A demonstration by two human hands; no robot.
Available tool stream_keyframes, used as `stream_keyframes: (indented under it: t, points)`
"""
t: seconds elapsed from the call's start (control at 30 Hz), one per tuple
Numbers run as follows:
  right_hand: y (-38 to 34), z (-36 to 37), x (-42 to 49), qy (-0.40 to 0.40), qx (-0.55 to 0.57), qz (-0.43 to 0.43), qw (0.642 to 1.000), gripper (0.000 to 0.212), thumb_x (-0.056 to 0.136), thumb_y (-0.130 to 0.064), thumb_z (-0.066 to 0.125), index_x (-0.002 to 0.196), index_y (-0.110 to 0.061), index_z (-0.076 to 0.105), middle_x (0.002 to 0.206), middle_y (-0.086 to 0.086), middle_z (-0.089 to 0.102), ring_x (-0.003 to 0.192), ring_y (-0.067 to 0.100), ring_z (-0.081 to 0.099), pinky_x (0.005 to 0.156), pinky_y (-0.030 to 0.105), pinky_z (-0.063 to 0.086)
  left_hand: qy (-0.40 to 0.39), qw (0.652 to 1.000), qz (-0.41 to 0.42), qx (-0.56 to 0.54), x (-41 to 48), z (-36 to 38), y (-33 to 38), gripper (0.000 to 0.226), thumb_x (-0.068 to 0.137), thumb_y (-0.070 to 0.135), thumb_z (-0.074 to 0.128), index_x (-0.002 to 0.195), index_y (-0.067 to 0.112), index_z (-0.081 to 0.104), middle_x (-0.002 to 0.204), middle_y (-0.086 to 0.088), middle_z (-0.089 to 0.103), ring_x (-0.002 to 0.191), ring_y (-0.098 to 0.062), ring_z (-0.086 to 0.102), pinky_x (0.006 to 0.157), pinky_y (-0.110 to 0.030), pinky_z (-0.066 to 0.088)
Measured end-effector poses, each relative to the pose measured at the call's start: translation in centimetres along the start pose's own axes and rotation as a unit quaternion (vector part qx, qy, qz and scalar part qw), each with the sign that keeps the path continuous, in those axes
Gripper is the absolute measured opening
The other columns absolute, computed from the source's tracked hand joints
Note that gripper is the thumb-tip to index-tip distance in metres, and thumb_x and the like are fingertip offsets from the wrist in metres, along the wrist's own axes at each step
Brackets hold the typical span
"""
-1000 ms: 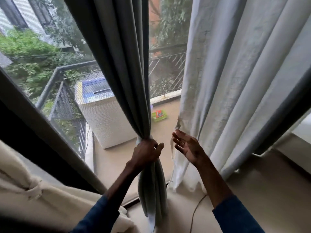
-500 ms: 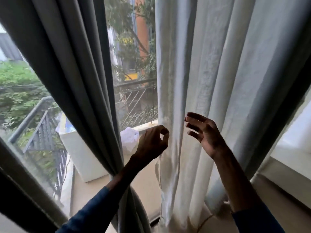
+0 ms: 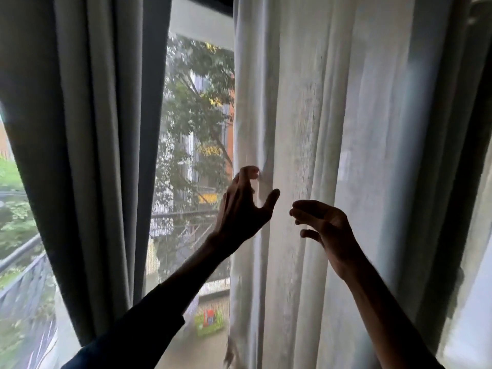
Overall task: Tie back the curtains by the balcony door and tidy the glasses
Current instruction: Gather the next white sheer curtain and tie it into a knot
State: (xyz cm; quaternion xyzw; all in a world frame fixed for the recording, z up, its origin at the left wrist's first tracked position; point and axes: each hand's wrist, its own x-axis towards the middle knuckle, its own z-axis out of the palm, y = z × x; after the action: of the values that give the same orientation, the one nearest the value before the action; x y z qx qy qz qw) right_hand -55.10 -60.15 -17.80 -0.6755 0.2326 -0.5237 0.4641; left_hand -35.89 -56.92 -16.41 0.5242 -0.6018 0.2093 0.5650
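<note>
The dark curtain (image 3: 87,155) hangs left, the pale sheer curtain (image 3: 346,129) right.

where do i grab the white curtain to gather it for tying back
Take the white curtain by its free left edge, where the left hand hooks it. Come from the open gap on the left: that edge hangs loose and vertical, so the folds can be swept rightward into a bunch.

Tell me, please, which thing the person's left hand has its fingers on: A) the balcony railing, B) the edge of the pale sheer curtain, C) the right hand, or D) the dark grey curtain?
B: the left hand curls its fingertips round the edge of the pale sheer curtain, which puckers there, while the dark grey curtain hangs apart to its left.
</note>
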Motion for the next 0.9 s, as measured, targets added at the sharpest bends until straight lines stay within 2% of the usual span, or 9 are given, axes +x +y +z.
stream_keyframes:
  t: [0.13, 0.2, 0.27, 0.33, 0.4, 0.5, 0.6, 0.7, 0.9]
  points:
    - [-4.5, -0.6, 3.2, 0.011, -0.052, -0.088, 0.995, 0.023, 0.083, -0.023, 0.079, 0.106, -0.020, 0.076, 0.101, -0.005, 0.077, 0.089, 0.008, 0.072, 0.073, 0.031, 0.058, 0.034, 0.999, 0.027, 0.019, 5.2, -0.9, 2.3, 0.060, 0.085, 0.044, 0.066, 0.131, 0.021, 0.036, 0.120, 0.008, 0.054, 0.092, -0.010, 0.059, 0.075, -0.028, 0.054]
    - [-7.2, -0.7, 5.3, 0.025, -0.071, -0.140, 0.987, 0.020, 0.083, -0.021, 0.080, 0.103, -0.021, 0.076, 0.098, -0.007, 0.077, 0.083, 0.005, 0.071, 0.069, 0.026, 0.057, 0.047, 0.997, 0.050, 0.030, 8.3, -1.7, 3.5, 0.061, 0.084, 0.039, 0.068, 0.132, 0.021, 0.034, 0.120, 0.006, 0.055, 0.092, -0.010, 0.059, 0.077, -0.024, 0.049]
    - [-9.7, -1.0, 7.6, 0.052, -0.087, -0.198, 0.975, 0.016, 0.084, -0.016, 0.080, 0.099, -0.021, 0.077, 0.096, -0.008, 0.077, 0.085, 0.006, 0.072, 0.068, 0.025, 0.056, 0.063, 0.995, 0.068, 0.046, 11.2, -2.7, 4.8, 0.062, 0.084, 0.035, 0.068, 0.133, 0.019, 0.034, 0.118, 0.003, 0.056, 0.088, -0.012, 0.060, 0.075, -0.024, 0.051]
    - [-11.7, -1.3, 10.4, 0.097, -0.121, -0.255, 0.954, 0.018, 0.083, -0.014, 0.079, 0.097, -0.024, 0.076, 0.095, -0.010, 0.077, 0.087, 0.009, 0.072, 0.074, 0.029, 0.057, 0.080, 0.992, 0.082, 0.057, 14.0, -3.6, 5.8, 0.063, 0.085, 0.032, 0.067, 0.135, 0.019, 0.031, 0.119, 0.002, 0.057, 0.086, -0.013, 0.060, 0.077, -0.027, 0.053]
    - [-13.6, -1.6, 13.0, 0.151, -0.174, -0.294, 0.927, 0.022, 0.082, -0.019, 0.081, 0.100, -0.029, 0.074, 0.096, -0.015, 0.075, 0.089, 0.007, 0.070, 0.077, 0.025, 0.053, 0.099, 0.989, 0.090, 0.061, 16.6, -4.5, 6.4, 0.066, 0.086, 0.031, 0.066, 0.139, 0.019, 0.029, 0.125, 0.001, 0.057, 0.098, -0.017, 0.061, 0.082, -0.026, 0.049]
    - [-17.1, -1.7, 16.8, 0.224, -0.240, -0.340, 0.881, 0.033, 0.079, -0.027, 0.082, 0.109, -0.029, 0.068, 0.104, -0.018, 0.070, 0.095, 0.007, 0.066, 0.074, 0.021, 0.047, 0.133, 0.984, 0.102, 0.061, 21.3, -6.2, 7.3, 0.067, 0.086, 0.031, 0.066, 0.141, 0.019, 0.029, 0.128, 0.000, 0.056, 0.112, -0.019, 0.057, 0.085, -0.024, 0.040]
    - [-20.2, -1.6, 20.1, 0.261, -0.285, -0.333, 0.860, 0.053, 0.076, -0.039, 0.084, 0.122, -0.023, 0.061, 0.116, -0.009, 0.067, 0.103, 0.012, 0.064, 0.088, 0.032, 0.051, 0.160, 0.980, 0.107, 0.049, 25.7, -7.5, 8.6, 0.065, 0.083, 0.033, 0.067, 0.136, 0.018, 0.032, 0.125, -0.004, 0.057, 0.115, -0.023, 0.057, 0.087, -0.029, 0.042]
    - [-22.4, -1.1, 22.6, 0.261, -0.294, -0.304, 0.868, 0.070, 0.074, -0.050, 0.083, 0.129, -0.016, 0.056, 0.122, -0.002, 0.066, 0.104, 0.014, 0.064, 0.092, 0.032, 0.050, 0.165, 0.979, 0.111, 0.054, 29.0, -7.9, 9.9, 0.068, 0.083, 0.037, 0.066, 0.136, 0.012, 0.031, 0.126, -0.009, 0.055, 0.116, -0.028, 0.055, 0.090, -0.037, 0.046]
    - [-24.7, 1.2, 25.3, 0.281, -0.311, -0.299, 0.857, 0.064, 0.079, -0.042, 0.080, 0.129, -0.011, 0.055, 0.119, 0.005, 0.067, 0.103, 0.016, 0.062, 0.086, 0.023, 0.042, 0.193, 0.970, 0.133, 0.063, 33.6, -9.0, 11.5, 0.065, 0.085, 0.032, 0.064, 0.134, 0.006, 0.031, 0.121, -0.010, 0.055, 0.113, -0.031, 0.056, 0.088, -0.038, 0.046]
